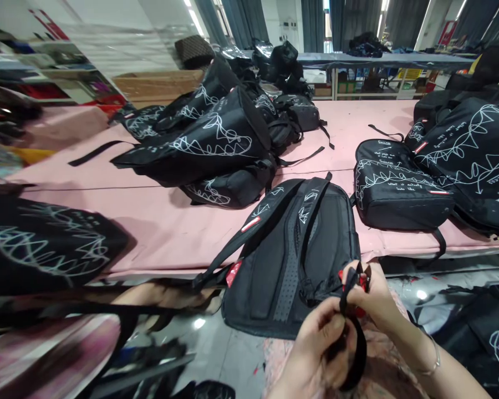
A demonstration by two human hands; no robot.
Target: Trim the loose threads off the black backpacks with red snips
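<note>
A black backpack (pixel 299 249) lies back-side up over the near edge of the pink table (pixel 158 227), its shoulder straps facing me. My left hand (pixel 316 346) is closed round a black strap (pixel 351 321) that hangs from the backpack's lower corner. My right hand (pixel 372 296) pinches the same strap higher up, beside a small red piece at the strap's end. Both hands meet just below the backpack's bottom right corner.
A heap of black backpacks with white scribble print (pixel 216 138) fills the table's middle. More of them lie at the right (pixel 399 185) and at the left edge (pixel 37 244). Another person's arm (pixel 158 296) reaches in low left. Shelves and tables stand behind.
</note>
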